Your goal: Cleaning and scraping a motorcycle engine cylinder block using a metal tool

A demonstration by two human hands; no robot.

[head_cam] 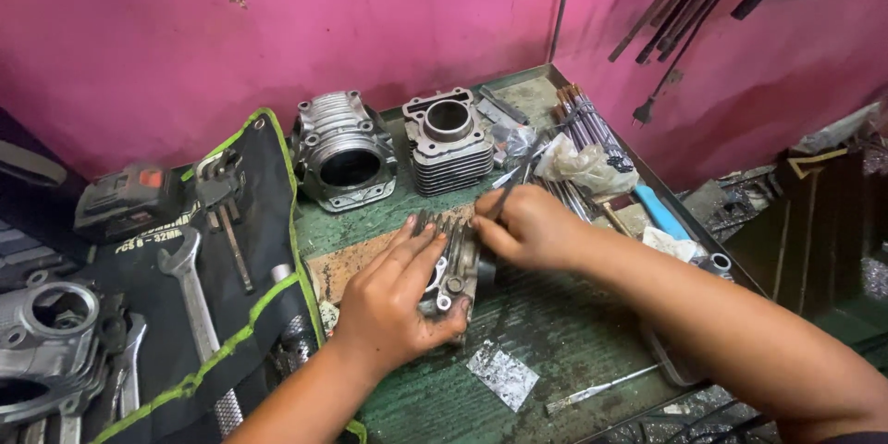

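Cylinder head (453,264) beneath both hands (462,264)

Two finned engine cylinders (344,153) (449,141) stand beyond fingers. Black tool roll (236,250) with wrenches (190,282) lies left of fingers. Foil scrap (502,375) near, on green counter (555,324).
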